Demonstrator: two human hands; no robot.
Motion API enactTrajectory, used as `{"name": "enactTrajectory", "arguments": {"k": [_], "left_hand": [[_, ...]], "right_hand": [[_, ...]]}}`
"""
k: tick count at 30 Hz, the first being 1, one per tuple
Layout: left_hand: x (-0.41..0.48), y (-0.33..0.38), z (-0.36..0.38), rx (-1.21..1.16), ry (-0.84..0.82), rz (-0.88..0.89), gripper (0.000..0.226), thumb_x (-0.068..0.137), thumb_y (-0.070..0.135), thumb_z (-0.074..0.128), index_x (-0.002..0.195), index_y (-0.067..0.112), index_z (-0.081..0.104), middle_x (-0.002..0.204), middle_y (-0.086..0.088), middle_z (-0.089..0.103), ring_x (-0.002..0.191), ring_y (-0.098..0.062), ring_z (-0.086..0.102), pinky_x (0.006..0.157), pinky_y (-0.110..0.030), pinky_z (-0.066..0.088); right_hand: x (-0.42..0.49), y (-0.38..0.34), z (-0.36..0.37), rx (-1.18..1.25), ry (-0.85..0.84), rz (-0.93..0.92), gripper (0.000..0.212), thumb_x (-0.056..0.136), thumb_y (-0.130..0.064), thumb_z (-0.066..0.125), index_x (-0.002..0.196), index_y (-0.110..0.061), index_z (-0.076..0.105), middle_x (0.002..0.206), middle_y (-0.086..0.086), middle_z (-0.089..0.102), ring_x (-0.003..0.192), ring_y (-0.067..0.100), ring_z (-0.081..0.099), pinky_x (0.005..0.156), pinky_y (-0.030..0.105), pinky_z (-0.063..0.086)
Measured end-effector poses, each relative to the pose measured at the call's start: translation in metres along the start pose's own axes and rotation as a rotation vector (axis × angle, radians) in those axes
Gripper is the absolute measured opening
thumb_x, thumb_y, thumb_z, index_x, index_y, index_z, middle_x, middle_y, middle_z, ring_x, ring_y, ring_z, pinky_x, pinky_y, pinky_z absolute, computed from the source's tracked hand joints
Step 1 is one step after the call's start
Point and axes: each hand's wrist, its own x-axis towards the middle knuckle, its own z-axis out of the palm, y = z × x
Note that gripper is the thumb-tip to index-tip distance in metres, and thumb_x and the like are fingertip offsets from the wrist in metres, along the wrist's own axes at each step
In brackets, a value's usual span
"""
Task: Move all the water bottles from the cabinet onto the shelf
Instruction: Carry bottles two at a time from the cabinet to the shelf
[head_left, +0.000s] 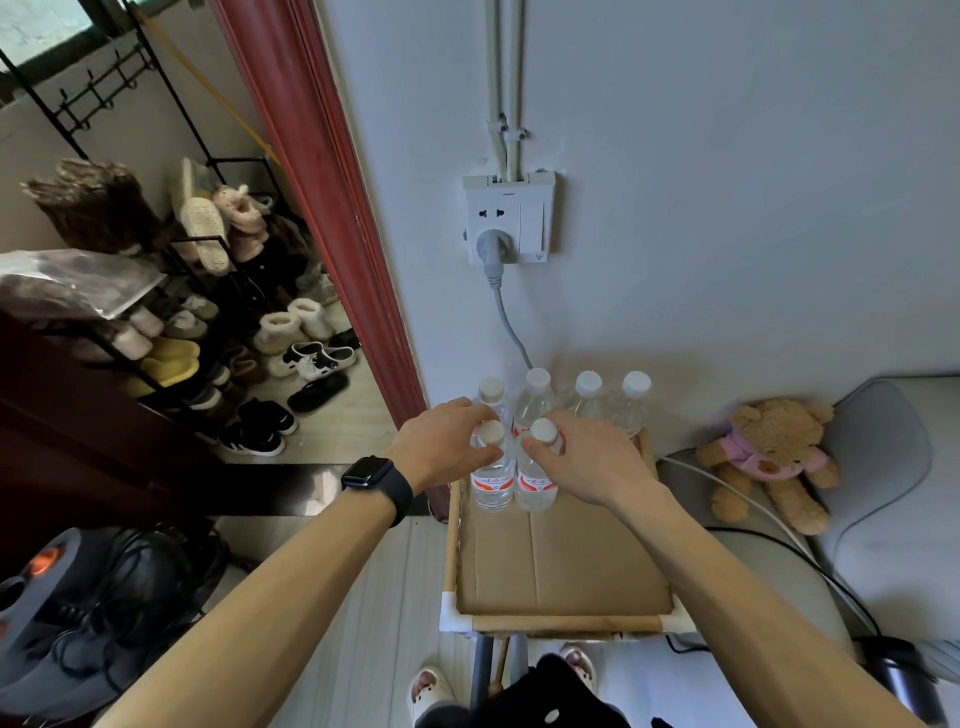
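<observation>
1. Carrier: low shelf (566, 622) w/ light wooden rails and white plastic corner joints. Its top tier is lined w/ a flat brown cardboard sheet (561, 561). The far edge of the shelf is against the white wall.

2. Task items: qty 6 clear plastic water bottles w/ white caps, all upright on the top tier, grouped at the far edge.
 - Rear row of four bottles (588, 402): side by side along the far edge, from the far-left corner toward the far-right corner.
 - Front-left bottle (491, 486), red-and-white label: just in front of the rear row, by the left edge.
 - Front-right bottle (535, 486), same label: touching or just beside the front-left bottle; cannot tell which.
 - The near half of the cardboard sheet carries nothing.

3. Hands:
 - Left hand (441, 447), black smartwatch (366, 473) on the wrist: fingers curled round the neck and shoulder of the front-left bottle, thumb on the near side. Cap stays visible.
 - Right hand (587, 457): fingers curled round the upper part of the front-right bottle, thumb at the neck below the cap.

4. Surroundings:
 - White wall socket (509, 218) above the shelf, w/ a grey plug and cable (506, 322) running down behind the rear row.
 - Brown teddy bear in a pink top (769, 452): right of the shelf, on a grey cushion.
 - Black metal shoe rack (208, 312): left, past the red door frame (332, 208).
</observation>
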Motion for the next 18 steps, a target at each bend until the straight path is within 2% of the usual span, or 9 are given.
{"name": "enactTrajectory", "arguments": {"k": [5, 9, 15, 18], "left_hand": [[0.0004, -0.0014, 0.0019, -0.006, -0.008, -0.008, 0.042, 0.088, 0.049, 0.061, 0.126, 0.033, 0.052, 0.115, 0.006, 0.060, 0.099, -0.015, 0.056, 0.086, -0.040, 0.051], [-0.0001, -0.0011, 0.0031, -0.015, 0.001, -0.005, 0.047, 0.087, 0.049, 0.062, 0.129, 0.033, 0.050, 0.120, 0.007, 0.060, 0.104, -0.015, 0.057, 0.088, -0.040, 0.051], [-0.0015, -0.0025, 0.0025, -0.011, 0.004, 0.004, 0.049, 0.086, 0.049, 0.063, 0.130, 0.033, 0.049, 0.122, 0.007, 0.059, 0.106, -0.016, 0.057, 0.089, -0.041, 0.051], [-0.0030, -0.0041, 0.0017, -0.006, 0.019, 0.010, 0.048, 0.086, 0.048, 0.064, 0.129, 0.034, 0.049, 0.121, 0.008, 0.059, 0.103, -0.014, 0.057, 0.088, -0.040, 0.051]], "right_hand": [[-0.0012, 0.0002, -0.0007, -0.065, -0.018, 0.033, 0.051, 0.089, -0.068, 0.042, 0.121, -0.028, 0.052, 0.103, 0.002, 0.067, 0.093, 0.026, 0.063, 0.070, 0.037, 0.046], [-0.0017, 0.0032, -0.0001, -0.059, -0.034, 0.067, 0.054, 0.084, -0.072, 0.043, 0.119, -0.032, 0.051, 0.107, 0.001, 0.068, 0.096, 0.026, 0.063, 0.069, 0.035, 0.044], [-0.0035, 0.0011, -0.0067, -0.100, -0.073, 0.052, 0.053, 0.084, -0.063, 0.053, 0.124, -0.028, 0.050, 0.110, 0.001, 0.068, 0.098, 0.025, 0.063, 0.073, 0.035, 0.048], [-0.0057, -0.0005, -0.0094, -0.095, -0.082, 0.041, 0.051, 0.085, -0.060, 0.052, 0.124, -0.027, 0.050, 0.111, 0.002, 0.067, 0.099, 0.028, 0.063, 0.070, 0.035, 0.044]]}}
